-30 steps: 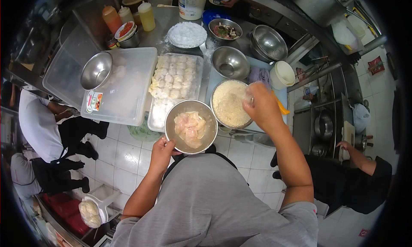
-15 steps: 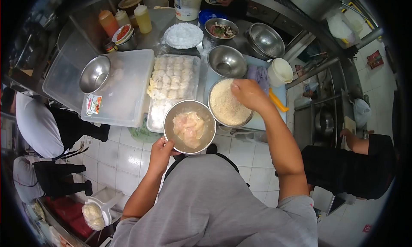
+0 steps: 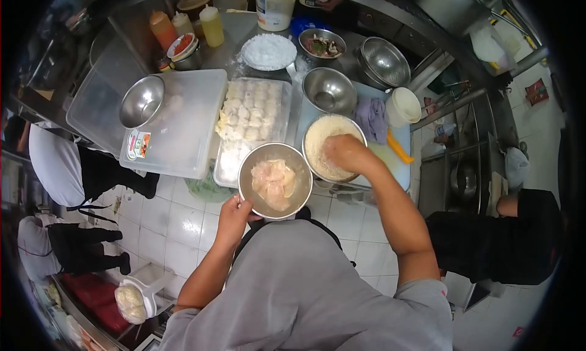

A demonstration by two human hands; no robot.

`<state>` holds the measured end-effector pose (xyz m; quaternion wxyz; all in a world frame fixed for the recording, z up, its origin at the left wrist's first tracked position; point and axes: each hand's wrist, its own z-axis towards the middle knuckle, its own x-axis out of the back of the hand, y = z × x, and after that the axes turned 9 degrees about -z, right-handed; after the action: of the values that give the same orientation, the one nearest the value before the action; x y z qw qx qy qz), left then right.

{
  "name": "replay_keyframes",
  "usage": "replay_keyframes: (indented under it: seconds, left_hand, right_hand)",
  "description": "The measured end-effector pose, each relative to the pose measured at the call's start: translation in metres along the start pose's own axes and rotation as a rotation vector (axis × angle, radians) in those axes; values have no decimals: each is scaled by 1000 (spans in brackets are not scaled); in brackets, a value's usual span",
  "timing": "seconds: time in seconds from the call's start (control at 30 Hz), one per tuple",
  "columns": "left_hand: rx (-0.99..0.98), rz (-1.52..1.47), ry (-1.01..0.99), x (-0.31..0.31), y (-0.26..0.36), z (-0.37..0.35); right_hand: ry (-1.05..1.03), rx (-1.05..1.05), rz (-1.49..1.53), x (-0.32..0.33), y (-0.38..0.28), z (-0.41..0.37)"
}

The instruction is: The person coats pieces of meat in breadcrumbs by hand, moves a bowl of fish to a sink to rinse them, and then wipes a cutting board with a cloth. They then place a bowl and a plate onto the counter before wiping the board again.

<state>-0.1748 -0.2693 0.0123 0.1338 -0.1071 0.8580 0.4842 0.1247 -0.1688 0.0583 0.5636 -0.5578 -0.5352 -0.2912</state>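
My left hand [image 3: 232, 217] grips the near rim of a steel bowl [image 3: 247, 183] that holds pale raw chicken pieces [image 3: 273, 181] and hangs over the counter's front edge. My right hand [image 3: 343, 152] is down inside the steel bowl of breadcrumbs [image 3: 318, 142] just right of it, fingers pressed into the crumbs. Whether those fingers hold anything is hidden by the hand itself.
A clear tray of coated pieces [image 3: 251, 116] lies behind the chicken bowl. Left of it a lidded plastic tub [image 3: 183, 116] carries an empty steel bowl [image 3: 141, 101]. Further back: flour plate [image 3: 268, 51], empty bowls [image 3: 329, 90], sauce bottles [image 3: 212, 24]. Other people stand left [image 3: 58, 168] and right [image 3: 506, 241].
My right hand came from the far right rim of the breadcrumb bowl, moved left over the crumbs and dropped into them near the front. The left hand kept its hold on the chicken bowl.
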Motion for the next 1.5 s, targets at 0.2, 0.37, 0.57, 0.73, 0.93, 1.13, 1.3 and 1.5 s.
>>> replay_keyframes:
  seconds: [0.2,0.37,0.57,0.73,0.93,1.13,1.3,1.5]
  left_hand:
    - [-19,0,14,-8,9,1]
    - [18,-19,-20,0,2,6]
    - [2,-15,-13,-2,6,5]
    - [-33,8,11,1,2,8]
    - [-73,-9,56,3,8,9]
    - [-143,-10,14,2,25,22]
    - [-177,-41,42,-5,48,26]
    - [-210,-43,58,-9,58,37]
  right_hand:
    - [332,-58,11,43,9,-4]
    - [270,-154,-67,18,10,-1]
    - [158,-75,-49,34,3,-10]
    - [130,-30,21,63,-10,-26]
    - [257,-69,223,114,-1,-12]
    - [465,-42,364,108,60,64]
    - [575,-62,103,67,63,97]
    - [355,352,189,54,-62,61]
